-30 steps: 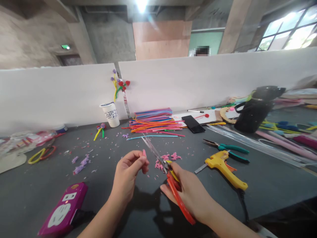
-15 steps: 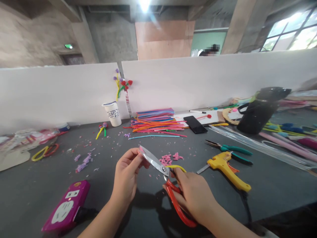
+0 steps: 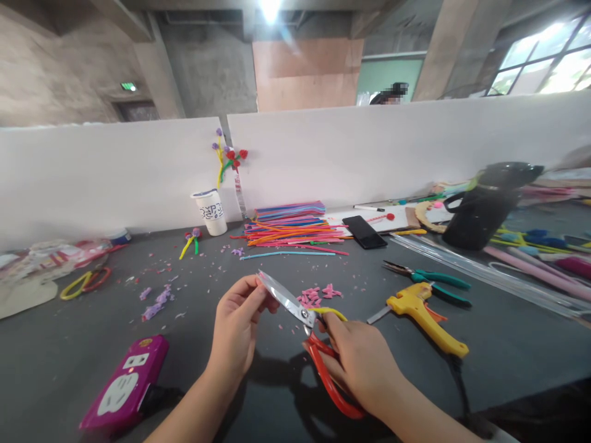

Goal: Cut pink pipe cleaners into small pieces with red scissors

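My right hand (image 3: 357, 357) is wrapped round the red and yellow handles of a pair of scissors (image 3: 289, 301), whose blades point up and to the left. Pinched between the thumb and fingers of my left hand (image 3: 240, 323) is a small pink piece of pipe cleaner, mostly hidden by the blade tips and fingers. The tips of the scissors lie right at that pinch. Behind the blades, short cut pink pipe cleaner pieces (image 3: 311, 298) lie in a little pile on the dark table (image 3: 194, 344).
Pipe cleaners (image 3: 290, 231) are stacked near the white partition (image 3: 392, 154), beside a black phone (image 3: 364, 231) and paper cup (image 3: 210, 212). To the right lie pliers (image 3: 438, 280) and a yellow glue gun (image 3: 427, 317). A purple power strip (image 3: 127, 384) and purple snippets (image 3: 157, 303) are left.
The scissors' tips have shifted very slightly to the left, and the handles look a little closer together. Both hands stay almost in place.
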